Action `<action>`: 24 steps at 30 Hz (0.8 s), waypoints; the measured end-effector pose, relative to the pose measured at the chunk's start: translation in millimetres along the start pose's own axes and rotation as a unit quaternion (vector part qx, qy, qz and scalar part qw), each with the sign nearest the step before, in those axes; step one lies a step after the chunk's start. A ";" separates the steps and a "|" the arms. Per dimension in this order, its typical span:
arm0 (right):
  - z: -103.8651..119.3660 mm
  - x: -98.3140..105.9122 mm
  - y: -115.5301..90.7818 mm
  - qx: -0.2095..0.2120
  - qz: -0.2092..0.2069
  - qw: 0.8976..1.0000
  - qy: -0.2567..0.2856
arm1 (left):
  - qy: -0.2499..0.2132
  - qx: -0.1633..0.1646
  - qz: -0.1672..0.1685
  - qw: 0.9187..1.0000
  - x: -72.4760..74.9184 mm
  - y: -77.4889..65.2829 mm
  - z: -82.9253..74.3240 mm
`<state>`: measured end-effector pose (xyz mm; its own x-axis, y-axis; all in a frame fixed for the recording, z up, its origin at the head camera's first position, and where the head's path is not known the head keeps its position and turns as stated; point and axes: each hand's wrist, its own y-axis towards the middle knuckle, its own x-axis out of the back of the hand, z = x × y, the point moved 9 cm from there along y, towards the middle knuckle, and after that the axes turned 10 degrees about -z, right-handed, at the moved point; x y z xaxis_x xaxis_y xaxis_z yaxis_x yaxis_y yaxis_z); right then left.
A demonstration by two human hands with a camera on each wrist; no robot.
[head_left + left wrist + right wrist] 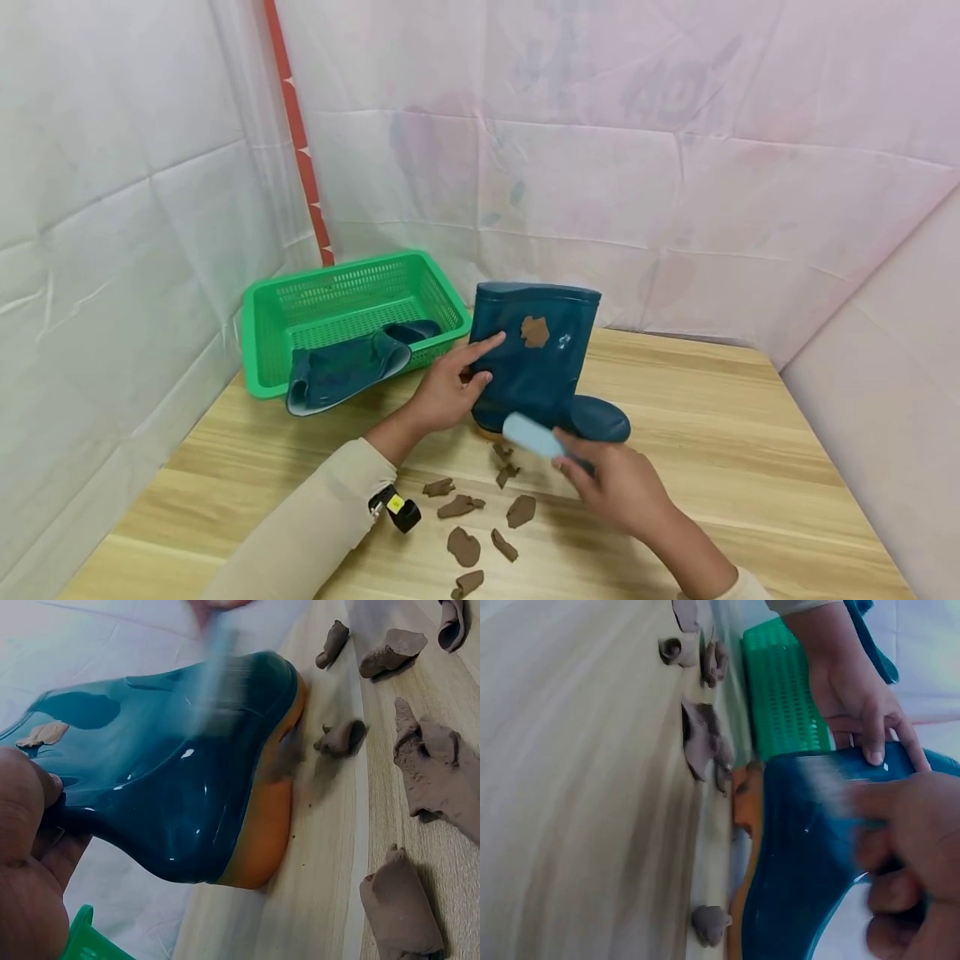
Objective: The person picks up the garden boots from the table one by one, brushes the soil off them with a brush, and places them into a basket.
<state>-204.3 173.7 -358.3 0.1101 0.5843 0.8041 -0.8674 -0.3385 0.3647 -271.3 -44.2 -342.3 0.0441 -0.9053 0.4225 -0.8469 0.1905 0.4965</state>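
Note:
A dark teal rubber boot (534, 375) with an orange sole (259, 840) stands upright on the table, its toe to the right. High on its shaft sticks a brown clay-like patch (535, 332). My left hand (447, 387) grips the back of the shaft, thumb and fingers on opposite sides. My right hand (618, 483) holds a brush (534, 435) by its dark handle. The light blue head, blurred, lies close over the lower boot and overlaps it in the left wrist view.
Several brown clay-like pieces (463, 547) lie scattered on the wooden table (720, 492) before the boot. At the back left is a green plastic basket (264, 333), with a second teal boot (345, 371) leaning over its front rim. White sheeting (675, 192) encloses the table.

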 end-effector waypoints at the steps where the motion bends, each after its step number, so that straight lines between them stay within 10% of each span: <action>1: -0.1 4.2 0.6 0.002 -0.021 1.000 0.000 | -0.001 0.001 0.000 1.000 -0.1 0.3 0.0; 24: 16.4 59.8 31.1 0.035 -0.143 0.988 -0.041 | -0.028 0.001 -0.007 1.000 -0.7 -2.1 -2.3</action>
<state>-216.7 186.0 -291.1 0.3879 0.6025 0.6975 -0.7592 -0.2202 0.6124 -268.4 -43.1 -341.9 0.0258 -0.9276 0.3726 -0.8476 0.1773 0.5002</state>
